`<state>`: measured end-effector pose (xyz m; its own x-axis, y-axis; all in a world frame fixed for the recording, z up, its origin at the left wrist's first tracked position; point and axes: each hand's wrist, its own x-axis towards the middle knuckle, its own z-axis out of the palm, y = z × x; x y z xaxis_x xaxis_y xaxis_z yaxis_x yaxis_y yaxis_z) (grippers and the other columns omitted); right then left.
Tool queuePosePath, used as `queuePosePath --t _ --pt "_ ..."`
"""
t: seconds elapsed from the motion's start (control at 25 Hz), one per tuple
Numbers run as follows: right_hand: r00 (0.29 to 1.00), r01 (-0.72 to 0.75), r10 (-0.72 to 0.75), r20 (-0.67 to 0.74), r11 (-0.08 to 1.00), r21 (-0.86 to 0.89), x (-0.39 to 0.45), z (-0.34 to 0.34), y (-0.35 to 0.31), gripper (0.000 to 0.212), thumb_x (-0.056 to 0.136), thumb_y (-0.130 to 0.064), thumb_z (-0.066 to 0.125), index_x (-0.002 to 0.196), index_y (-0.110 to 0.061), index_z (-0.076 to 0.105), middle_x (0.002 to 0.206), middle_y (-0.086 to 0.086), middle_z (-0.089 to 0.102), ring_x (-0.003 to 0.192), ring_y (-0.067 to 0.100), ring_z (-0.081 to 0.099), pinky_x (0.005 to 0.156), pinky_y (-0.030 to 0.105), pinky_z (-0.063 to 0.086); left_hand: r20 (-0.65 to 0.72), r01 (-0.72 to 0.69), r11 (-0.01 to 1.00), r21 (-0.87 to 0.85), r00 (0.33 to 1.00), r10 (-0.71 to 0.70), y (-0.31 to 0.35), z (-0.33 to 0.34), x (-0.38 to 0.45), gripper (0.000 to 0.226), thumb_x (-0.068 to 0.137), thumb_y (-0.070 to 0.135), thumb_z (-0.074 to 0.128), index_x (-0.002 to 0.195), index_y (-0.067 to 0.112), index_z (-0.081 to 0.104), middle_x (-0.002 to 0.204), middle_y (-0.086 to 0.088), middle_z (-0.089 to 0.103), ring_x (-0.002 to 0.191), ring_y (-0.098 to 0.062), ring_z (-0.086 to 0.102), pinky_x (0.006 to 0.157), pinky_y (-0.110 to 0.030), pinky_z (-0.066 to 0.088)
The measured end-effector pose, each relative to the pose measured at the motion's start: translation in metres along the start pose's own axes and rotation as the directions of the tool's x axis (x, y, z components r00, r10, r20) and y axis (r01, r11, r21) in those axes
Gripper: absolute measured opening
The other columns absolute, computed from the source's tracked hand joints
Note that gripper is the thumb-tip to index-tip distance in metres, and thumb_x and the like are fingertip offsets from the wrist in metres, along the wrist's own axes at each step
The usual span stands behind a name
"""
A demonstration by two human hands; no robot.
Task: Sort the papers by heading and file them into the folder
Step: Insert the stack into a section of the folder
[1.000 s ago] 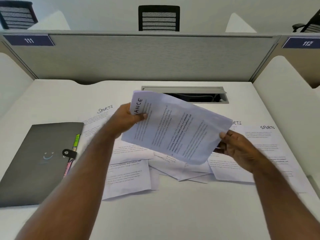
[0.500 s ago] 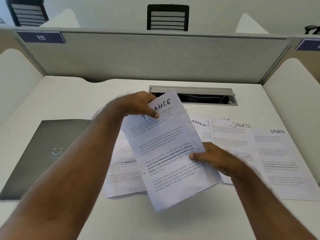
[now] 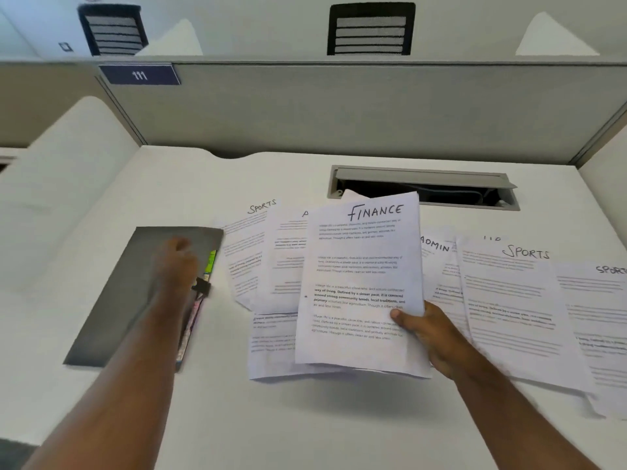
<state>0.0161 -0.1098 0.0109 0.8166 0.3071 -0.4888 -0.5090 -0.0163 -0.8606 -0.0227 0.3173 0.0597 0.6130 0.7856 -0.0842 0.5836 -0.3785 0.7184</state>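
- Gripping the lower right edge of the FINANCE sheet, the right hand is seen at centre right of the frame, thumb curled over the front of the page.
- The FINANCE sheet is held raised and nearly upright above the other papers, its handwritten heading at the top.
- The left hand is seen at centre left, over the grey folder; it is blurred, so whether its fingers are spread, curled or touching the cover cannot be told.
- The grey folder is laid closed on the white desk, with coloured tabs and a black clasp at its right edge.
- A sheet headed SPORTS is laid just right of the folder, partly overlapped by further sheets.
- Right of the held sheet, an ADMIN sheet is overlapped by a second SPORTS sheet; another lies at the right frame edge.
- A cable tray opening is set in the desk, upper centre.
- A label reading 111 is fixed on the partition, upper left.
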Motion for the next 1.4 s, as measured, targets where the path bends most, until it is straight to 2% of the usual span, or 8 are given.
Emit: queuePosePath --t 0.12,0.28,0.48,0.72,0.92,1.08,1.24,1.4 --pt "1.000 0.011 -0.011 -0.013 1.000 0.007 0.006 0.028 0.006 0.026 0.091 -0.003 0.063 0.113 -0.015 0.067 0.108 -0.002 0.076 0.098 0.017 0.072 0.082 0.029 0.059 0.018 0.143 0.933 0.329 0.987 -0.158 -0.076 -0.021 0.007 0.047 0.076 0.026 0.050 0.122 0.024 0.062 0.125 -0.011 0.063 0.110 -0.036 0.060 0.092 -0.044 0.050" --pt "1.000 -0.018 0.018 0.019 1.000 0.001 0.017 0.064 0.015 0.025 0.091 -0.003 0.062 0.113 -0.015 0.067 0.109 0.000 0.075 0.100 0.020 0.071 0.089 0.036 0.055 0.149 0.035 0.815 0.578 0.978 -0.148 -0.118 -0.022 0.001 0.054 0.078 0.040 0.068 0.129 0.027 0.056 0.135 -0.007 0.053 0.123 -0.033 0.051 0.101 -0.048 0.045" --pt "0.994 -0.043 0.048 0.097 0.998 -0.055 0.025 0.099 0.029 0.031 0.092 -0.009 0.063 0.122 -0.015 0.064 0.116 0.000 0.073 0.106 0.022 0.069 0.097 0.044 0.053 0.237 -0.066 0.781 0.621 0.966 -0.107 -0.121 -0.013 0.001 0.056 0.071 0.042 0.073 0.121 0.023 0.056 0.131 -0.009 0.051 0.126 -0.033 0.045 0.103 -0.046 0.042" --pt "0.987 -0.053 0.065 0.146 0.995 -0.082 0.026 0.132 0.039 0.027 0.092 -0.007 0.062 0.118 -0.016 0.065 0.113 -0.002 0.074 0.102 0.016 0.071 0.089 0.034 0.056 0.343 -0.099 0.814 0.572 0.931 -0.128 -0.104 -0.003 0.001 0.050 0.080 0.021 0.060 0.128 0.020 0.046 0.132 -0.011 0.052 0.117 -0.037 0.054 0.096 -0.046 0.048" --pt "0.985 -0.066 0.078 0.151 0.994 -0.084 0.029 0.152 0.042 0.029 0.092 -0.007 0.063 0.120 -0.013 0.065 0.112 0.000 0.074 0.102 0.020 0.071 0.093 0.041 0.055 0.335 -0.157 0.827 0.540 0.941 -0.041 -0.083 -0.015 0.003 0.045 0.084 -0.005 0.045 0.123 0.018 0.044 0.086 -0.005 0.052 0.085 -0.030 0.057 0.068 -0.035 0.046" --pt "0.987 -0.063 0.074 0.142 0.995 -0.081 0.032 0.160 0.046 0.028 0.092 -0.008 0.063 0.119 -0.014 0.065 0.111 0.000 0.074 0.102 0.021 0.071 0.093 0.044 0.055 0.291 -0.177 0.787 0.591 0.957 -0.003 -0.072 -0.039 0.008 0.044 0.085 -0.005 0.043 0.115 0.020 0.064 0.122 -0.009 0.062 0.104 -0.029 0.059 0.083 -0.033 0.050" --pt "0.990 -0.059 0.070 0.122 0.994 -0.089 0.033 0.163 0.048 0.030 0.091 -0.009 0.064 0.120 -0.016 0.064 0.111 -0.002 0.074 0.100 0.020 0.071 0.091 0.043 0.056 0.215 -0.182 0.756 0.629 0.975 0.055 -0.067 -0.052 0.006 0.050 0.093 0.010 0.043 0.142 0.020 0.048 0.146 -0.004 0.049 0.123 -0.030 0.054 0.100 -0.039 0.043" --pt "0.992 -0.049 0.059 0.108 0.994 -0.095 0.035 0.162 0.049 0.030 0.090 -0.009 0.066 0.119 -0.016 0.065 0.110 -0.003 0.074 0.100 0.020 0.071 0.091 0.044 0.056 0.228 -0.241 0.597 0.766 0.969 0.099 -0.065 -0.054 -0.005 0.079 0.084 0.058 0.064 0.145 0.018 0.032 0.144 0.001 0.040 0.113 -0.025 0.061 0.078 -0.039 0.050"
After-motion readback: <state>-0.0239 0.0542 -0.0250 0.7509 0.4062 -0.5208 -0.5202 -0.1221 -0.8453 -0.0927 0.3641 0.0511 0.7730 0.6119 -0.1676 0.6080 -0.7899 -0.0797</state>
